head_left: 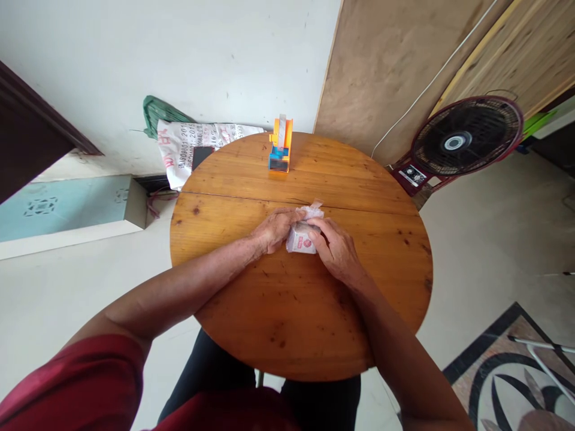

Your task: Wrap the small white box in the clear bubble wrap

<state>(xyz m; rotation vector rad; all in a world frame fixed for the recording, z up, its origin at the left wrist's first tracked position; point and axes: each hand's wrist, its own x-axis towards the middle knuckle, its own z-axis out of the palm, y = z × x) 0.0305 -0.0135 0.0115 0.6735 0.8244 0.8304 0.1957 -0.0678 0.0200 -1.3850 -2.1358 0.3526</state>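
A small white box with red print (302, 240), wrapped in clear bubble-like plastic, rests near the middle of the round wooden table (278, 323). My left hand (277, 228) is closed against its left side, with the fingertips at the plastic. From the right, my right hand (335, 244) grips the box, thumb on its near part and fingers over its top. Crumpled plastic wrap (312, 211) with a strip of tape sticks out beyond the fingers on the far side. Some fingertips are hidden by the wrap.
An orange and blue tape dispenser (281, 149) stands near the table's far edge. Behind it lie a printed white sack (179, 149) and a green bag (164, 112). A dark red fan (467, 137) is beyond the table on the right.
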